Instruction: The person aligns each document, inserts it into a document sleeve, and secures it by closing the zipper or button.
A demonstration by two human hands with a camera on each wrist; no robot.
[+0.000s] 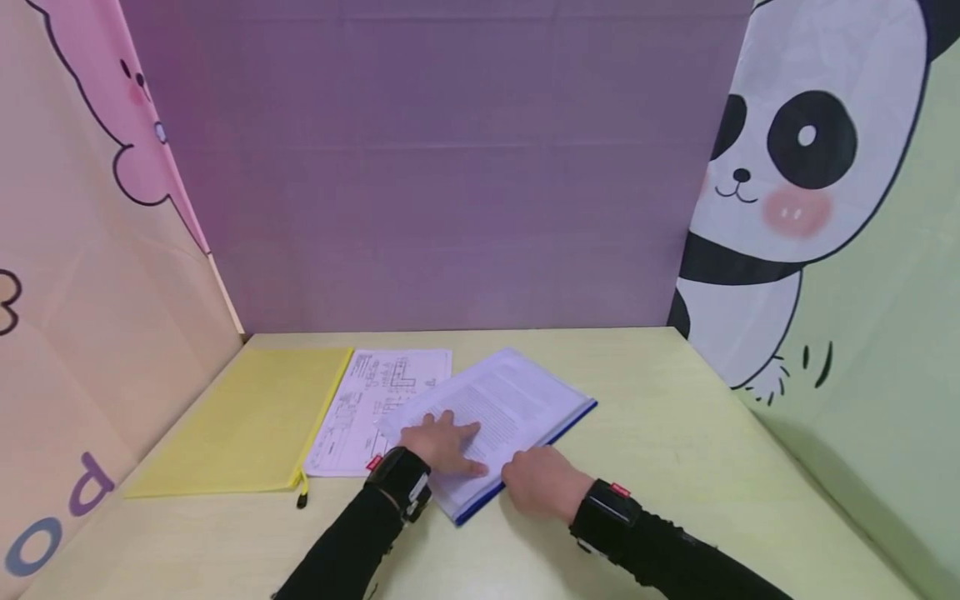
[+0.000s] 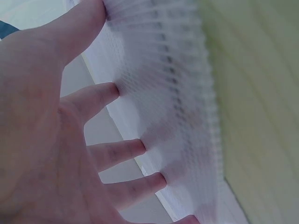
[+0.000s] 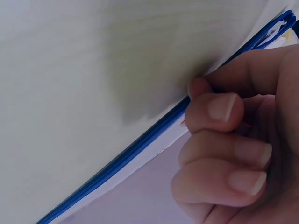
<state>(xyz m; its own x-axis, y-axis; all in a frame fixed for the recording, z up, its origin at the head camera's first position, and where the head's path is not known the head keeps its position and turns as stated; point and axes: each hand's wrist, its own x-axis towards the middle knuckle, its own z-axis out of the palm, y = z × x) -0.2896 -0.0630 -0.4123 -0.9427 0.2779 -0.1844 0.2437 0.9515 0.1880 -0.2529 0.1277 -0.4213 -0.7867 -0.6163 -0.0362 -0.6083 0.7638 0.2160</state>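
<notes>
A stack of printed sheets [image 1: 513, 387] lies slanted on the table, with a blue spine bar [image 1: 573, 422] along its near right edge. My left hand [image 1: 442, 442] rests on the sheets with its fingers spread; in the left wrist view its fingertips touch the white page [image 2: 149, 107]. At the middle of the bar, my right hand [image 1: 546, 483] pinches the edge between thumb and index finger. The right wrist view shows the blue bar [image 3: 121, 154] running to those fingertips, the other fingers curled beside it. The pinched stretch of bar is hidden.
Left of the stack, partly under it, lies a sheet with line drawings [image 1: 367, 408]. A yellow zip folder [image 1: 232, 421] with a dark zip pull [image 1: 302, 500] lies at the far left. A purple backdrop [image 1: 457, 167] stands behind the pale wooden table [image 1: 720, 467].
</notes>
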